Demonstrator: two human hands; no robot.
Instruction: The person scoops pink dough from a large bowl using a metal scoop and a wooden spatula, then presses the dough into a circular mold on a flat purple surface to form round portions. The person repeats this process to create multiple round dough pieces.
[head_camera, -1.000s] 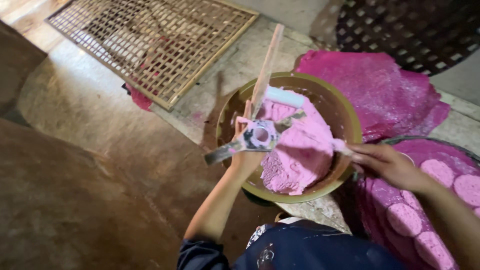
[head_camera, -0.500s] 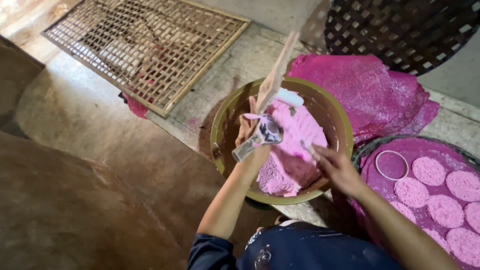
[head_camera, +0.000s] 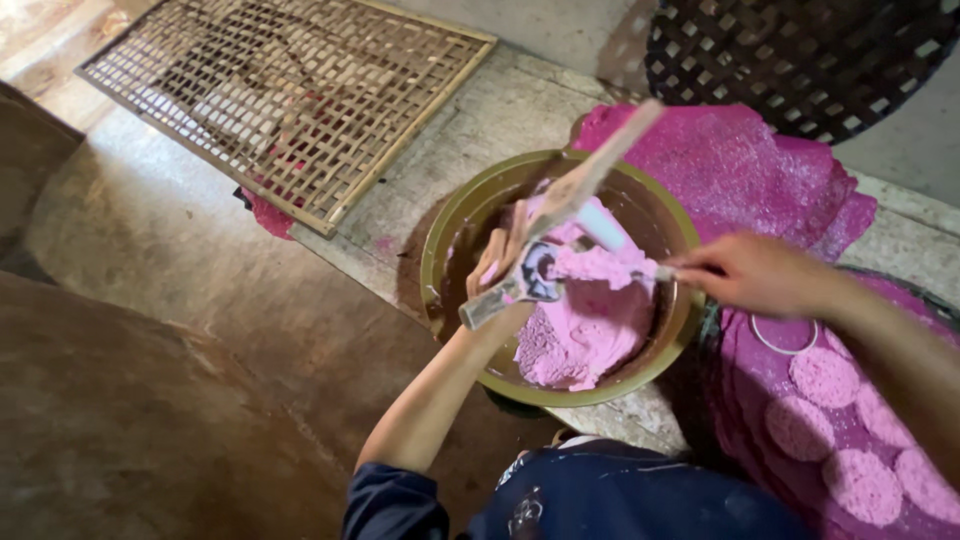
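My left hand (head_camera: 500, 268) is closed around a small metal ring mould with a handle (head_camera: 522, 288), held over pink dough (head_camera: 585, 325) in an olive-rimmed bowl (head_camera: 440, 250). My right hand (head_camera: 755, 272) reaches in from the right over the bowl's rim. It pinches a thin, pale scraper (head_camera: 655, 270) that points toward the mould. A wooden paddle (head_camera: 605, 160) leans in the bowl behind the mould. Right of the bowl, pink round discs (head_camera: 830, 375) and a thin ring (head_camera: 783, 335) lie on a pink-covered tray.
A crumpled pink cloth (head_camera: 740, 165) lies behind the bowl. A bamboo lattice rack (head_camera: 280, 100) rests on the concrete floor at the upper left, over a pink scrap (head_camera: 268, 215). A dark woven basket (head_camera: 800, 50) stands at the top right.
My right hand has left the tray of discs and moved over the bowl's right rim toward the mould. My left hand still holds the mould above the dough, now tilted differently.
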